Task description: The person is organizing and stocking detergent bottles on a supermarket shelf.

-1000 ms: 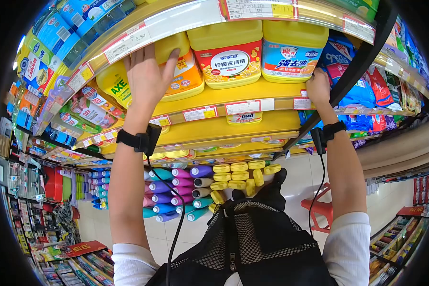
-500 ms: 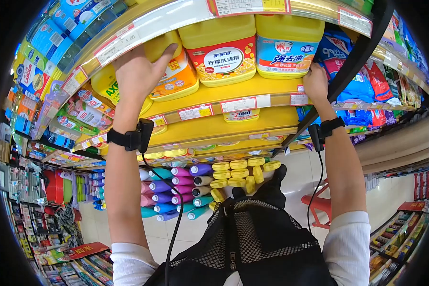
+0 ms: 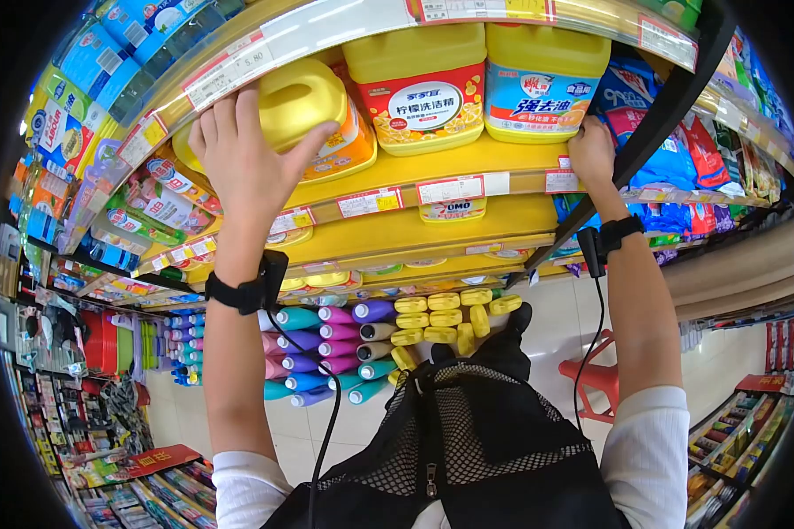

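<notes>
My left hand (image 3: pixel 249 159) spans a yellow jug of dish soap (image 3: pixel 302 95), thumb spread to the right and fingers up across it. The jug's moulded handle shows, and it leans out from the shelf. Behind it stands an orange-labelled jug (image 3: pixel 358 141), partly covered. My right hand (image 3: pixel 593 152) curls around the shelf edge (image 3: pixel 516 182) beside the dark upright, fingertips partly hidden. Near it is a blue-labelled yellow jug (image 3: pixel 543 97), with a red-labelled one (image 3: pixel 423 101) to its left.
A price rail (image 3: pixel 326 35) runs above the jugs. The dark shelf post (image 3: pixel 670 115) separates them from bagged detergent (image 3: pixel 648 141). On the floor stand colourful bottles (image 3: pixel 335 344), yellow-wrapped packs (image 3: pixel 445 317) and a red stool (image 3: pixel 595 375).
The yellow jug at my left hand has tipped forward, bringing its top and handle into view. My left hand has moved slightly down with it; my right hand stays at the shelf edge.
</notes>
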`<state>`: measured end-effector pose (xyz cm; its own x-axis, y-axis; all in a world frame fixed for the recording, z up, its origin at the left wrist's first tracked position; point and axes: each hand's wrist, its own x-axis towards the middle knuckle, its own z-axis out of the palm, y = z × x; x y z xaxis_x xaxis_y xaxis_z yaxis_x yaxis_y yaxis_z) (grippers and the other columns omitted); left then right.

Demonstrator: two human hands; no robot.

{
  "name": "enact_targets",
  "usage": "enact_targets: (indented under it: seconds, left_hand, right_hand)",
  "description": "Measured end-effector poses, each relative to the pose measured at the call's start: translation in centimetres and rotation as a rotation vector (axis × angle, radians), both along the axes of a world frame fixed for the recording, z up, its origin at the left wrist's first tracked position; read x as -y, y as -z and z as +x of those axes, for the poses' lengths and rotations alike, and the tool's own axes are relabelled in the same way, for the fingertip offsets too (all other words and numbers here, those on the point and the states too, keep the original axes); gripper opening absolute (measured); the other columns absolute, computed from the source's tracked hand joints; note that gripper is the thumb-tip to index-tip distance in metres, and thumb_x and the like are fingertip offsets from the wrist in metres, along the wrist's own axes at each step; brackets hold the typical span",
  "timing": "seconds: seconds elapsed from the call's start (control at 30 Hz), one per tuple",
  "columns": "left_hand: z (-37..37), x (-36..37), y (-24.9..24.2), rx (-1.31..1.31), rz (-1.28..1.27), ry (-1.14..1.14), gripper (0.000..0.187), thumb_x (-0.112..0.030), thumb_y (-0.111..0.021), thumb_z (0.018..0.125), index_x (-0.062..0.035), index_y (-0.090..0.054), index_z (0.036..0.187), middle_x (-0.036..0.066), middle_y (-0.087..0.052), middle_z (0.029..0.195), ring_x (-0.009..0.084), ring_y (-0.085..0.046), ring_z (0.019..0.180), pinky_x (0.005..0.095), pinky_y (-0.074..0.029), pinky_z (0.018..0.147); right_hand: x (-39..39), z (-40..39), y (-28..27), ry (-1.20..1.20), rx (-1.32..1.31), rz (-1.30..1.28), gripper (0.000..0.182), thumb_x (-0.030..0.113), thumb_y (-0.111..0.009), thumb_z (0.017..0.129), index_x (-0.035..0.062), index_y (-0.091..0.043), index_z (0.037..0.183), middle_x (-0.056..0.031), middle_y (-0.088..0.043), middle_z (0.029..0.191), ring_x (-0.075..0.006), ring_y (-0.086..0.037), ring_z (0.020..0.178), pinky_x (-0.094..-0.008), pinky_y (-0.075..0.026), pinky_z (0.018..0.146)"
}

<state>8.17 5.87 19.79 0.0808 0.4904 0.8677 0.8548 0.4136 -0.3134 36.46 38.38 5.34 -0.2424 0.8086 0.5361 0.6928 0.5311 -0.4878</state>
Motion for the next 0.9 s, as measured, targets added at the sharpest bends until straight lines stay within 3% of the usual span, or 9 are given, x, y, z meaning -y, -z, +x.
enact_targets:
  seconds: [0.13, 0.23, 0.43, 0.47, 0.6, 0.7, 0.9]
  left_hand:
    - [1.2, 1.6, 0.2, -0.030, -0.002, 0.037, 0.082, -0.058, -0.081, 0.066, -0.0055, -0.057, 0.124, 0.012, -0.058, 0.117, 0.0301, -0.053, 0.104, 0.0445, -0.037, 0.092]
    - [2.4, 3.3, 0.6, 0.033, -0.044, 0.029, 0.077, -0.047, -0.086, 0.065, -0.0065, -0.057, 0.124, 0.012, -0.057, 0.118, 0.0301, -0.051, 0.107, 0.0445, -0.037, 0.094]
    - [6.3, 6.8, 0.4, 0.312, -0.236, -0.088, 0.064, -0.019, -0.091, 0.058, -0.0043, -0.056, 0.109, 0.012, -0.056, 0.110, 0.0343, -0.050, 0.104, 0.0452, -0.039, 0.090]
    - [6.7, 7.2, 0.6, 0.340, -0.261, -0.087, 0.053, -0.015, -0.087, 0.063, -0.0032, -0.055, 0.104, 0.013, -0.055, 0.109, 0.0347, -0.049, 0.107, 0.0459, -0.038, 0.093]
    - [7.4, 8.0, 1.9, 0.299, -0.297, -0.018, 0.045, -0.005, -0.082, 0.060, -0.0029, -0.056, 0.097, 0.013, -0.056, 0.103, 0.0350, -0.050, 0.104, 0.0472, -0.037, 0.092]
    - [7.4, 8.7, 2.8, 0.325, -0.324, -0.006, 0.044, -0.012, -0.087, 0.061, -0.0037, -0.058, 0.092, 0.013, -0.059, 0.100, 0.0345, -0.051, 0.103, 0.0473, -0.039, 0.089]
    - [7.2, 9.8, 2.8, 0.283, -0.385, -0.050, 0.035, -0.010, -0.085, 0.062, -0.0036, -0.062, 0.088, 0.009, -0.062, 0.089, 0.0317, -0.053, 0.096, 0.0441, -0.039, 0.088]
  right_hand:
    - [0.0, 0.0, 0.0, -0.001, 0.000, 0.000, 0.026, 0.008, -0.053, 0.088, -0.0025, -0.066, 0.109, -0.0205, -0.065, 0.111, -0.0398, -0.059, 0.107, -0.0481, -0.047, 0.095]
    - [0.1, -0.1, -0.2, -0.001, 0.003, 0.015, 0.026, 0.008, -0.054, 0.088, -0.0020, -0.066, 0.109, -0.0203, -0.065, 0.111, -0.0399, -0.059, 0.107, -0.0481, -0.047, 0.095]
    - [0.4, -0.1, -0.5, 0.011, 0.003, -0.001, 0.027, 0.008, -0.054, 0.088, -0.0021, -0.066, 0.110, -0.0205, -0.065, 0.111, -0.0400, -0.059, 0.108, -0.0480, -0.047, 0.094]
    - [0.5, -0.1, -0.5, 0.007, 0.000, -0.001, 0.027, 0.008, -0.055, 0.088, -0.0021, -0.066, 0.110, -0.0206, -0.065, 0.111, -0.0400, -0.059, 0.108, -0.0480, -0.047, 0.094]
    - [0.1, 0.0, -0.2, 0.011, 0.017, 0.003, 0.028, 0.009, -0.055, 0.088, -0.0024, -0.066, 0.111, -0.0209, -0.065, 0.111, -0.0404, -0.059, 0.107, -0.0481, -0.047, 0.094]
    - [0.4, 0.1, -0.3, 0.006, 0.013, 0.012, 0.029, 0.009, -0.055, 0.088, -0.0029, -0.066, 0.111, -0.0210, -0.066, 0.111, -0.0406, -0.060, 0.107, -0.0481, -0.047, 0.094]
    - [-0.2, -0.1, 0.1, -0.020, -0.028, 0.046, 0.028, 0.008, -0.055, 0.086, -0.0041, -0.067, 0.108, -0.0208, -0.066, 0.111, -0.0403, -0.060, 0.106, -0.0478, -0.047, 0.094]
